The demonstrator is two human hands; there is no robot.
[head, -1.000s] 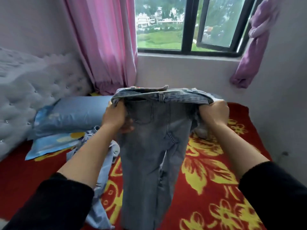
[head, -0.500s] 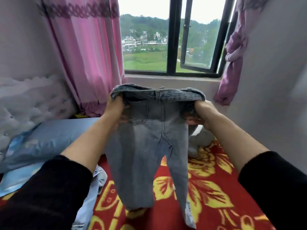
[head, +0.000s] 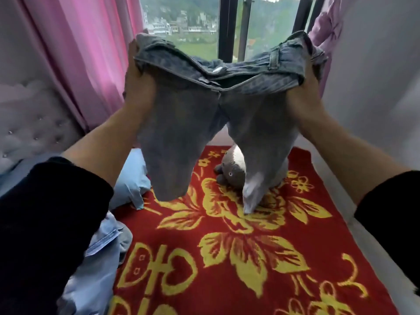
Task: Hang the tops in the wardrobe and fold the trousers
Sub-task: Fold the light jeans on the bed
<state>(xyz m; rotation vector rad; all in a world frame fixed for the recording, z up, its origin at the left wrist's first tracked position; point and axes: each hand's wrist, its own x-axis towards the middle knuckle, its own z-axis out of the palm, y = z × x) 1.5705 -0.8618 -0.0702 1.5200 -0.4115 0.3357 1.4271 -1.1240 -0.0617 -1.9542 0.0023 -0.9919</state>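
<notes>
Both bare forearms reach up from black sleeves toward twelve o'clock, the left hand at ten o'clock and the right hand at two o'clock, raised well apart, each clenched on cloth.

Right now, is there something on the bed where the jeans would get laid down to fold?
Yes. A grey plush toy sits on the red blanket right behind the hanging legs of the jeans. The nearer part of the blanket is bare.
</notes>
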